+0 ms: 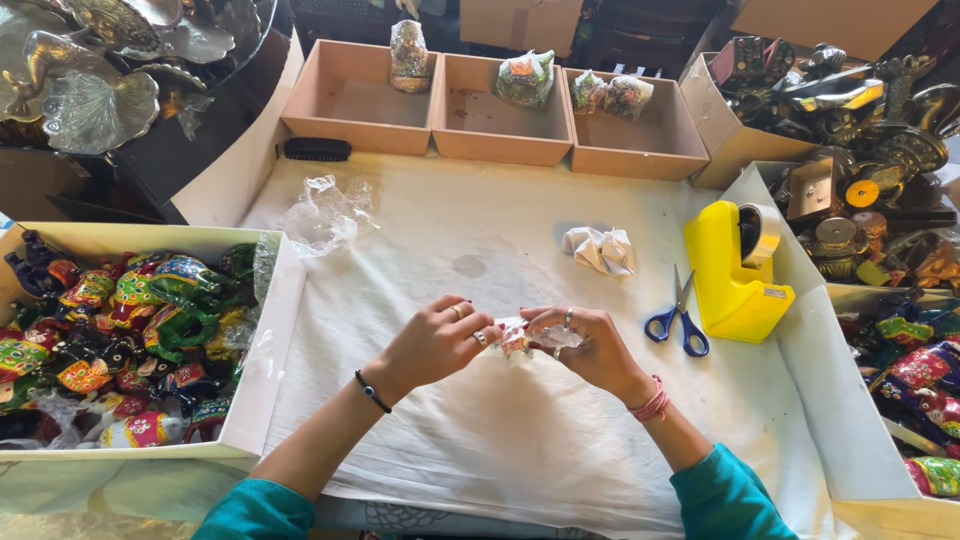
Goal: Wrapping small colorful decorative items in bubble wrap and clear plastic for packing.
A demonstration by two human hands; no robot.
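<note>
**Both hands closed on a wrapped figurine at mid-table**

A white cloth (480,420) covers the worktable, creased and faintly stained near the centre. At the middle of the view, the left hand (435,340) and the right hand (590,345) meet, fingers of both curled shut around a small painted figurine in clear plastic wrap (528,338), held just above the cloth.

At 12 o'clock, three shallow cardboard trays (500,125) line the far edge, each with wrapped figurines resting on the back rim. At 11 o'clock lie a crumpled sheet of clear plastic (328,212) and a black brush (317,149). At 1 o'clock sits a crumpled white paper (600,248); at 3 o'clock, blue-handled scissors (678,318) just beside a yellow tape dispenser (735,270).

A white box of colourful painted figurines (120,330) walls the 9 o'clock side; boxes of metal ornaments (860,150) crowd 2 o'clock. Open cloth runs from the hands toward 12 and down to 6 o'clock.
</note>
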